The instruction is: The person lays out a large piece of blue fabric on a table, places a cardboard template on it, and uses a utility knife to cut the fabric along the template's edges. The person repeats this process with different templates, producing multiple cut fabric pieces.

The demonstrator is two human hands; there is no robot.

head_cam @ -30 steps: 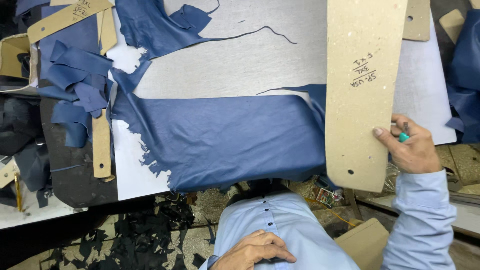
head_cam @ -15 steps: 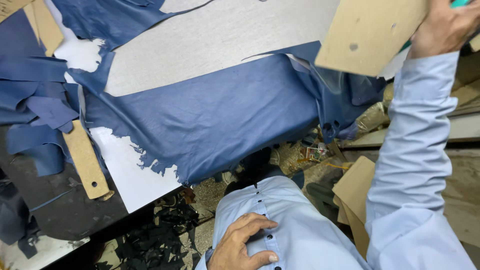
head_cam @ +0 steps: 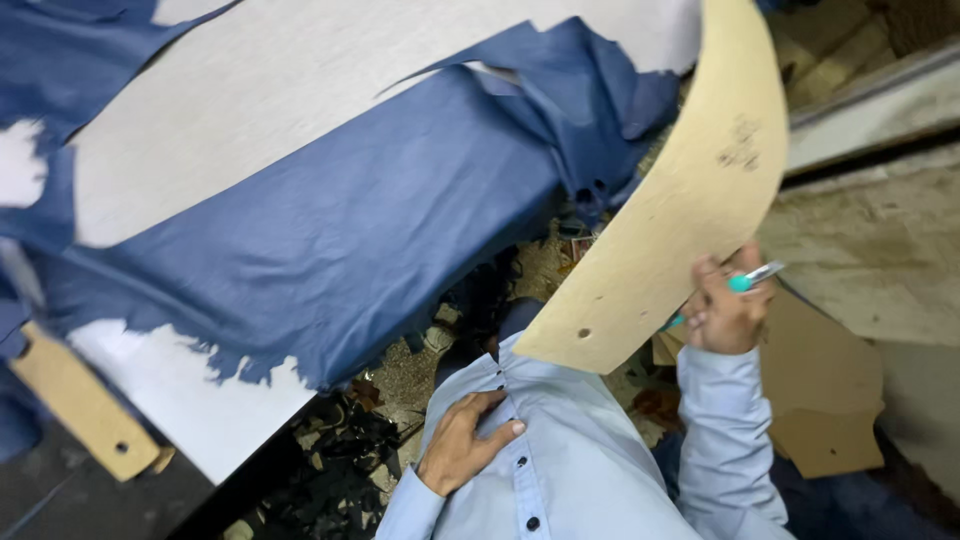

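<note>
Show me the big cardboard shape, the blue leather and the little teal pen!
cardboard shape (head_cam: 690, 190): head view, middle of its tan face.
blue leather (head_cam: 330, 240): head view, its broad flat middle.
teal pen (head_cam: 745, 281): head view, teal part above right hand (head_cam: 722, 315).

leather cutting workshop, blue hide (head_cam: 330, 240) on cutting table (head_cam: 290, 80), cardboard pattern (head_cam: 680, 200), floor scraps (head_cam: 340, 450)

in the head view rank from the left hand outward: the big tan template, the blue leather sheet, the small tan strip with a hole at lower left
Measured from the left hand, which rests on the shirt front:
1. Big tan template, up and to the right; its lower tip with the hole is closest.
2. Blue leather sheet, up-left on the table; its ragged edge is a bit farther.
3. Small tan strip, far lower left.
</note>
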